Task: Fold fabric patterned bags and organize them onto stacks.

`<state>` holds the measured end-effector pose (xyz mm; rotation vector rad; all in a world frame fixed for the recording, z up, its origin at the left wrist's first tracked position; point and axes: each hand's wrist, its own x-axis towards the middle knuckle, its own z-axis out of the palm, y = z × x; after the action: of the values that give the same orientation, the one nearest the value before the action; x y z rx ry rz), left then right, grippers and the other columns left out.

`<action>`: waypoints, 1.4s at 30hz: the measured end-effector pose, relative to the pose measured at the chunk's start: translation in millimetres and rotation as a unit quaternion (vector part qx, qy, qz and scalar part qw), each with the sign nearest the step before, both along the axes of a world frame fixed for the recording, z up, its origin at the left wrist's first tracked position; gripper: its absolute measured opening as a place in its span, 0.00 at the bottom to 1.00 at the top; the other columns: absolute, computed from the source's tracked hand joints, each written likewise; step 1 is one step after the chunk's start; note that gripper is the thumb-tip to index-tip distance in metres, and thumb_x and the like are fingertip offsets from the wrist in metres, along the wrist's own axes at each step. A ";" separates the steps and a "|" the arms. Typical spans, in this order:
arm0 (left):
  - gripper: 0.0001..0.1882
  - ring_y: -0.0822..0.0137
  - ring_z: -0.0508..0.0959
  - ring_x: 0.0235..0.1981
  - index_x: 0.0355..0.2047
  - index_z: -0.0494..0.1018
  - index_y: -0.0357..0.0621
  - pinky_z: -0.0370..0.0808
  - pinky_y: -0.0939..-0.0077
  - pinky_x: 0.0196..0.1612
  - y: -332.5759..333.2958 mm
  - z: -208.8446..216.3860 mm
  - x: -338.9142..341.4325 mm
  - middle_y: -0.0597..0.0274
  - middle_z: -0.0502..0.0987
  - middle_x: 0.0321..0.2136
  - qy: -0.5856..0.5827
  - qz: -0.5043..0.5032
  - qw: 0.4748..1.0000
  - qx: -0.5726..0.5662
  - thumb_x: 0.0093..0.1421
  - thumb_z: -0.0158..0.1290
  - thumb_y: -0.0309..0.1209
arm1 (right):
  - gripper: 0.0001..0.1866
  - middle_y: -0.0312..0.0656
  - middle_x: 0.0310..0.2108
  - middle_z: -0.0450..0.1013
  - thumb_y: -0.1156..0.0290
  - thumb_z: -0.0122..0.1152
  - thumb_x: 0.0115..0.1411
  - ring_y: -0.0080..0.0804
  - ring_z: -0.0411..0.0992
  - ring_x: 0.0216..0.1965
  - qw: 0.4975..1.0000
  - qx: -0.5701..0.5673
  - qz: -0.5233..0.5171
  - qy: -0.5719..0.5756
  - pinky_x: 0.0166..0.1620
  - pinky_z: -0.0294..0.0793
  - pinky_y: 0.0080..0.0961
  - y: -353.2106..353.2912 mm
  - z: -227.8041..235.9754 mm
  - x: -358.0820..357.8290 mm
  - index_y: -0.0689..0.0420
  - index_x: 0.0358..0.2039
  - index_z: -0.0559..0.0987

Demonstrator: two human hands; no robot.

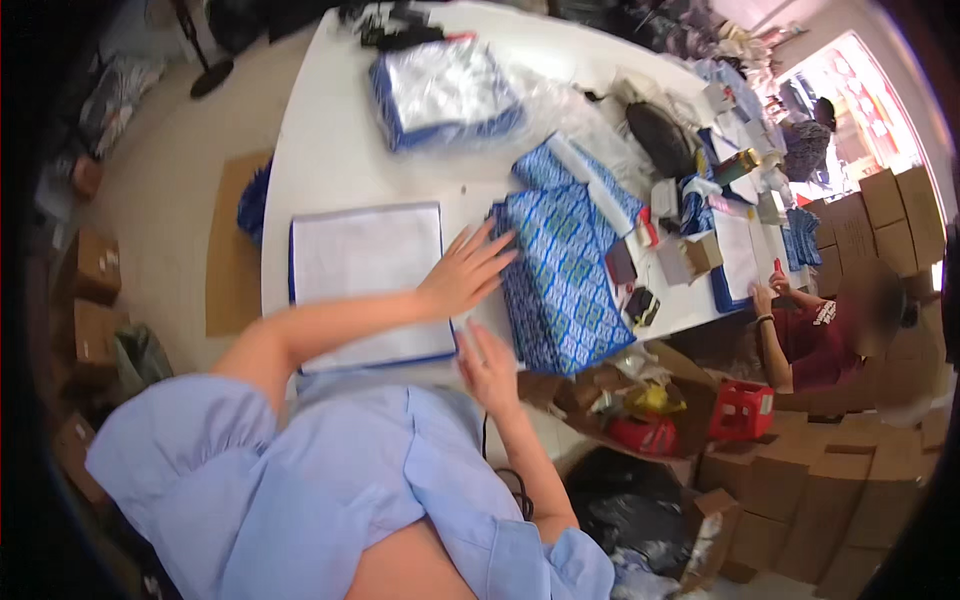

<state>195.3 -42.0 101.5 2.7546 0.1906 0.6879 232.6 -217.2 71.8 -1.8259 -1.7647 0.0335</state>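
My left hand [466, 274] reaches across with its fingers spread. Its fingertips touch the near-left edge of a folded stack of blue, green and white patterned fabric [565, 270]. Below it, slightly blurred, my right hand [487, 367] hovers by the table's near edge, between the two stacks. Its fingers are loosely bent and apart, with nothing seen in them. Left of both hands lies a flat white rectangular sheet [365, 255] with blue fabric edges showing beneath it. My left forearm covers part of this sheet.
Clear plastic wraps a blue-and-white stack [450, 90] farther back on the white table [330, 130]. Small boxes [690, 260] and a dark bag [660, 135] sit to the right. A co-worker [820, 335] handles another sheet there. Cartons [800, 490] and a red crate [741, 410] stand below.
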 end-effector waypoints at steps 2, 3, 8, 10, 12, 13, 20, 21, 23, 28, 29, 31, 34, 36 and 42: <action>0.24 0.50 0.46 0.57 0.48 0.61 0.44 0.44 0.53 0.55 6.0 -30.5 -75.0 0.56 0.52 0.54 0.101 -0.003 0.995 -0.010 0.48 0.48 0.34 | 0.31 0.41 0.53 0.54 0.71 0.56 0.44 0.42 0.55 0.52 0.993 -0.106 0.039 -0.040 0.50 0.58 0.36 3.1 -19.3 -6.1 0.50 0.51 0.60; 0.25 0.51 0.46 0.57 0.47 0.61 0.44 0.43 0.54 0.56 6.6 -41.8 -108.8 0.55 0.53 0.54 0.134 0.018 0.990 -0.040 0.48 0.48 0.34 | 0.31 0.41 0.53 0.54 0.71 0.56 0.44 0.42 0.55 0.52 0.994 -0.096 0.025 -0.045 0.50 0.58 0.36 6.6 -28.2 -4.4 0.50 0.51 0.60; 0.27 0.47 0.47 0.56 0.47 0.60 0.44 0.43 0.52 0.56 -22.2 -55.0 -236.1 0.56 0.53 0.53 0.231 0.109 0.967 -0.019 0.46 0.51 0.37 | 0.33 0.40 0.54 0.52 0.63 0.57 0.43 0.43 0.51 0.54 0.982 -0.123 0.131 -0.060 0.54 0.52 0.38 12.0 -48.4 1.1 0.48 0.52 0.58; 0.28 0.46 0.47 0.56 0.47 0.60 0.44 0.43 0.52 0.56 -29.5 -59.9 -253.6 0.56 0.53 0.53 0.249 0.126 0.960 -0.037 0.45 0.52 0.37 | 0.33 0.38 0.54 0.53 0.62 0.58 0.41 0.40 0.53 0.53 0.983 -0.119 0.130 -0.061 0.55 0.51 0.35 10.3 -53.7 4.2 0.48 0.50 0.61; 0.29 0.47 0.48 0.56 0.47 0.60 0.44 0.44 0.52 0.55 -32.1 -75.8 -261.5 0.57 0.54 0.53 0.217 0.141 0.966 0.005 0.43 0.54 0.36 | 0.29 0.38 0.51 0.57 0.63 0.58 0.41 0.39 0.56 0.50 0.977 -0.110 0.146 -0.106 0.54 0.52 0.35 15.0 -58.3 5.8 0.49 0.47 0.64; 0.27 0.48 0.49 0.55 0.46 0.61 0.44 0.46 0.53 0.55 -32.0 -82.0 -261.6 0.58 0.55 0.52 0.204 0.151 0.967 0.021 0.43 0.53 0.33 | 0.26 0.37 0.48 0.61 0.64 0.57 0.42 0.38 0.58 0.47 0.979 -0.083 0.147 -0.111 0.51 0.56 0.35 18.0 -58.0 6.7 0.49 0.44 0.67; 0.12 0.50 0.57 0.53 0.37 0.68 0.40 0.53 0.58 0.53 -27.0 -87.0 -260.3 0.55 0.65 0.45 0.084 0.192 0.969 -0.133 0.52 0.44 0.28 | 0.11 0.41 0.34 0.69 0.77 0.55 0.39 0.40 0.68 0.34 0.981 -0.057 0.183 0.018 0.41 0.66 0.32 40.5 -64.4 16.3 0.57 0.28 0.73; 0.11 0.50 0.58 0.52 0.36 0.68 0.39 0.54 0.60 0.52 -23.8 -90.7 -258.2 0.54 0.66 0.44 0.061 0.190 0.967 -0.160 0.52 0.43 0.28 | 0.08 0.42 0.30 0.70 0.78 0.54 0.41 0.39 0.68 0.31 0.985 0.010 0.169 0.029 0.39 0.66 0.31 38.7 -70.2 16.7 0.59 0.26 0.73; 0.11 0.49 0.63 0.47 0.34 0.68 0.37 0.59 0.62 0.49 -18.7 -81.6 -256.1 0.52 0.70 0.37 0.029 0.184 0.965 -0.187 0.51 0.44 0.27 | 0.08 0.41 0.33 0.72 0.80 0.52 0.45 0.39 0.67 0.39 0.943 -0.135 0.037 0.301 0.43 0.65 0.28 33.4 -57.8 9.4 0.58 0.28 0.75; 0.11 0.58 0.72 0.39 0.33 0.71 0.37 0.68 0.72 0.42 -22.2 -63.0 -253.1 0.52 0.73 0.33 0.046 0.276 0.900 -0.335 0.47 0.48 0.26 | 0.12 0.40 0.35 0.71 0.79 0.56 0.43 0.42 0.65 0.42 0.981 -0.079 0.060 0.167 0.46 0.63 0.32 25.9 -50.2 6.2 0.56 0.32 0.75; 0.10 0.60 0.74 0.34 0.32 0.72 0.38 0.69 0.75 0.39 -21.2 -65.4 -251.4 0.53 0.74 0.31 0.033 0.285 0.895 -0.340 0.47 0.49 0.26 | 0.16 0.41 0.38 0.70 0.77 0.58 0.42 0.42 0.64 0.43 0.989 -0.062 0.081 0.110 0.46 0.62 0.33 26.9 -48.7 6.4 0.55 0.35 0.73; 0.10 0.61 0.74 0.33 0.31 0.73 0.39 0.69 0.76 0.39 -19.8 -61.8 -253.4 0.54 0.74 0.31 0.046 0.287 0.880 -0.377 0.47 0.48 0.26 | 0.18 0.39 0.42 0.67 0.75 0.58 0.42 0.42 0.62 0.45 0.992 -0.073 0.090 0.048 0.48 0.60 0.33 23.6 -46.5 -3.6 0.54 0.38 0.71; 0.10 0.64 0.75 0.31 0.30 0.73 0.39 0.69 0.77 0.36 -10.2 -44.8 -248.0 0.54 0.75 0.29 0.072 0.276 0.867 -0.408 0.49 0.47 0.28 | 0.17 0.38 0.42 0.67 0.75 0.56 0.43 0.42 0.62 0.45 0.993 -0.072 0.090 -0.011 0.48 0.60 0.34 29.6 -42.5 -2.9 0.53 0.38 0.71; 0.11 0.64 0.75 0.30 0.31 0.73 0.38 0.69 0.77 0.36 -6.7 -36.3 -246.9 0.54 0.75 0.29 0.066 0.280 0.866 -0.410 0.49 0.47 0.29 | 0.16 0.38 0.42 0.66 0.75 0.55 0.44 0.42 0.62 0.45 0.993 -0.061 0.094 -0.036 0.47 0.60 0.34 28.6 -41.6 -4.6 0.53 0.37 0.72; 0.10 0.57 0.74 0.30 0.31 0.71 0.38 0.70 0.74 0.34 7.2 -21.4 -240.2 0.53 0.74 0.28 0.016 0.276 0.929 -0.246 0.49 0.44 0.23 | 0.12 0.41 0.33 0.70 0.80 0.50 0.46 0.38 0.67 0.37 0.999 -0.044 0.017 0.000 0.41 0.65 0.30 46.6 -22.4 3.0 0.55 0.33 0.73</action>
<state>-44.9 -34.8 80.2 2.2211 1.0248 0.6115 235.6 -170.6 49.4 -1.8578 -1.8197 0.1275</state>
